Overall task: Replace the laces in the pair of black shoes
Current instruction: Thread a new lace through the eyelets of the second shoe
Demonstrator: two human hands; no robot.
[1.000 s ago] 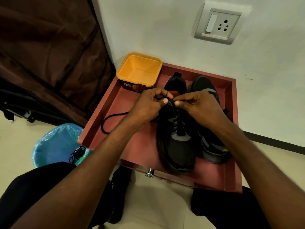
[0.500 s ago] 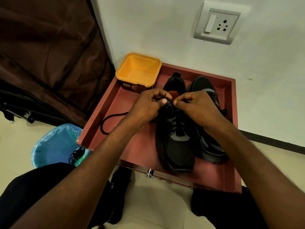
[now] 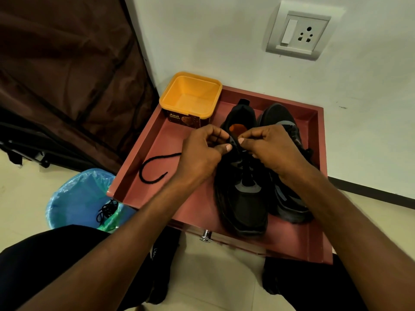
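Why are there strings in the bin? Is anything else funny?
A tangle of black laces lies in the blue bin, likely old ones thrown away. Another lace trails loose across the red tray. Nothing looks broken.

A single head-mounted wide-angle camera looks forward and steeply down from above the person's lap. It faces the wall [image 3: 224, 41], at close range to the red drawer [image 3: 318, 243], whose near edge crosses the lower frame. Both forearms enter from the bottom corners.
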